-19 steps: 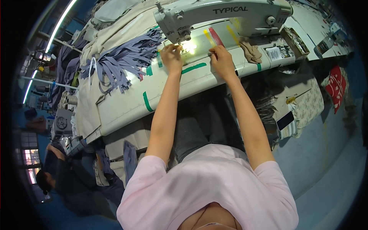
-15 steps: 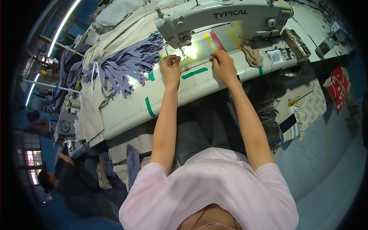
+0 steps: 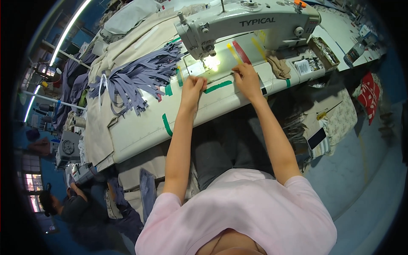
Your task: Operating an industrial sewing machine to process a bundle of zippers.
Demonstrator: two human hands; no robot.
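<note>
Your left hand (image 3: pixel 192 88) and right hand (image 3: pixel 247 80) curl over the surface (image 3: pixel 142 134); I cannot tell if they pinch anything. From them, sewing machine (image 3: pixel 229 27) at twelve o'clock, blue-grey strips (image 3: pixel 146 78) at nine.

1. Left: a blue wall (image 3: pixel 49 170) shows in patches behind the clutter.
2. Left, low beside that wall: a window (image 3: pixel 34 182) with dark bars lets in bright light.
3. Far left: a long, lit tube light (image 3: pixel 70 32) slants overhead; a shorter lit tube (image 3: pixel 32 104) glows nearer.
4. Middle: a pale worktable (image 3: pixel 142 136) stretches from the left toward the far right.
5. Near right: a bluish-grey floor (image 3: pixel 323 182) carries a faint yellowish line (image 3: pixel 364 157).
</note>
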